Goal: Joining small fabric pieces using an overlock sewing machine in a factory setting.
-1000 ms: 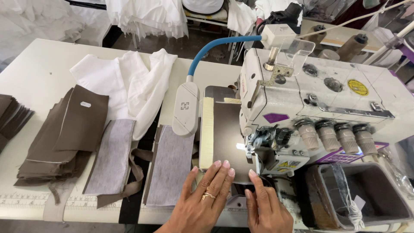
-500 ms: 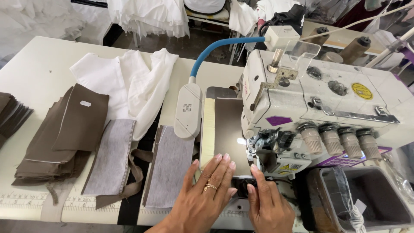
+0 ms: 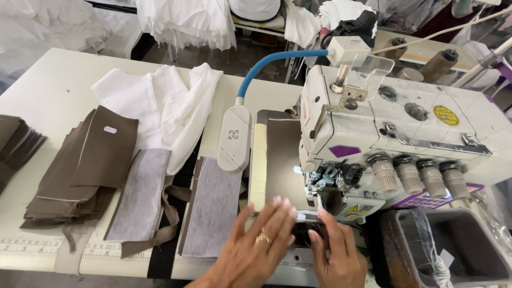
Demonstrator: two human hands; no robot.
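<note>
- we are looking down at a long cream work table (image 3: 48, 90) that is filling the left half of the view, with a printed ruler strip running along its near edge.
- we are sitting at a large off-white overlock sewing machine (image 3: 405, 122) on the right, with four tension knobs (image 3: 421, 178) lining up along its front.
- a pile of white fabric (image 3: 165, 101) is lying on the table behind the cut pieces.
- a stack of brown fabric pieces (image 3: 80, 165) is resting left of centre, and a second dark stack (image 3: 16, 144) is showing at the far left edge.
- two grey interfacing panels (image 3: 141, 194) are lying side by side, the right one just beside our left hand.
- a lamp head on a blue flexible arm (image 3: 234, 138) is hanging over the table, beside the machine bed.
- a dark waste bin (image 3: 453, 250) is sitting low on the right.
- our left hand (image 3: 256, 250), wearing a ring, is lying flat with fingers spread on the brown piece (image 3: 282, 160) that is lying on the machine bed, running back from our hands past the presser foot.
- our right hand (image 3: 336, 256) is lying just beside the left one, fingers extended and pointing at the presser foot (image 3: 322, 178); we cannot tell whether it is pinching anything.
</note>
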